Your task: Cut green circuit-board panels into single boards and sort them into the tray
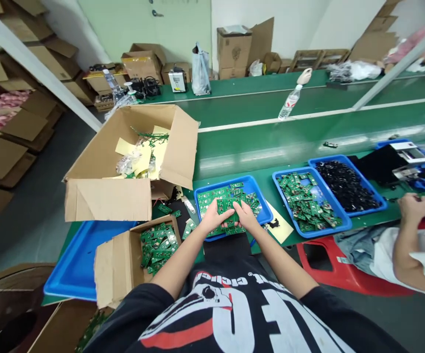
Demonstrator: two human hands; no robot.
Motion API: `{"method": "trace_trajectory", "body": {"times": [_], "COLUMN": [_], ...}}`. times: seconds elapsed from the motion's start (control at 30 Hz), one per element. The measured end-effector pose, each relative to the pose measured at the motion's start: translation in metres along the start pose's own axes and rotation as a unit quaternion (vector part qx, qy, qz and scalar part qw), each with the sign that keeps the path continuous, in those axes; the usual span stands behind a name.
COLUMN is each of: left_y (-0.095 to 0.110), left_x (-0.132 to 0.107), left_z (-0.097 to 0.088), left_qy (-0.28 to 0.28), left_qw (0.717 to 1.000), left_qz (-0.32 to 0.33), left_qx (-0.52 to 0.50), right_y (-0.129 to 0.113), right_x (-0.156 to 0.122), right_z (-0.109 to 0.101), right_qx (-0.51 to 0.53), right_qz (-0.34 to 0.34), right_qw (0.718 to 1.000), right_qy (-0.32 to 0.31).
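Note:
Both my hands meet over the near edge of a blue tray (261, 197) filled with small green circuit boards. My left hand (213, 215) and my right hand (245, 214) grip one green circuit board panel (227, 210) between them, fingers curled on its two sides. A small open cardboard box (119, 262) of separated green boards stands to the left of my left arm. Loose green boards (187, 229) lie on the black mat between that box and the tray.
A large open carton (107, 196) with yellow sheets and bags stands at the left. An empty blue tray (76, 260) lies under it. Right of my tray are a blue tray of green boards (310, 200) and one of black parts (347, 185). Another person's arm (406, 235) works at the right.

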State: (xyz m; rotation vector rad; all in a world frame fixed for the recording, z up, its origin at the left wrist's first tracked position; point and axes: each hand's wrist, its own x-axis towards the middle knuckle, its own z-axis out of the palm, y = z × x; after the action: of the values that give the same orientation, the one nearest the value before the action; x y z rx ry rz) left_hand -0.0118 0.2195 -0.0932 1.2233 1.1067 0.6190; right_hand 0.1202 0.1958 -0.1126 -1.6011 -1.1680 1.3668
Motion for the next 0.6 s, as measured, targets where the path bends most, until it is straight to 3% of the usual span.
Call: {"method": "trace_trajectory", "body": {"times": [0.13, 0.37, 0.5, 0.6], "left_y": [0.002, -0.001, -0.004, -0.006], "left_x": [0.012, 0.027, 0.032, 0.035], "left_z": [0.009, 0.023, 0.03, 0.03], "left_qy": [-0.042, -0.009, 0.006, 0.008], "left_qw": [0.999, 0.994, 0.992, 0.991], "left_qz": [-0.011, -0.026, -0.031, -0.039], "left_qx": [0.027, 0.104, 0.125, 0.125], "right_y": [0.005, 0.015, 0.02, 0.026], "right_x": [0.0, 0.008, 0.011, 0.015], "right_z": [-0.014, -0.021, -0.018, -0.023], "right_qx": [-0.021, -0.114, -0.221, -0.238], "right_qz": [0.0, 0.033, 0.059, 0.086], "right_qw": [0.999, 0.989, 0.966, 0.958], "right_qy": [0.03, 0.093, 0.123, 0.136]}}
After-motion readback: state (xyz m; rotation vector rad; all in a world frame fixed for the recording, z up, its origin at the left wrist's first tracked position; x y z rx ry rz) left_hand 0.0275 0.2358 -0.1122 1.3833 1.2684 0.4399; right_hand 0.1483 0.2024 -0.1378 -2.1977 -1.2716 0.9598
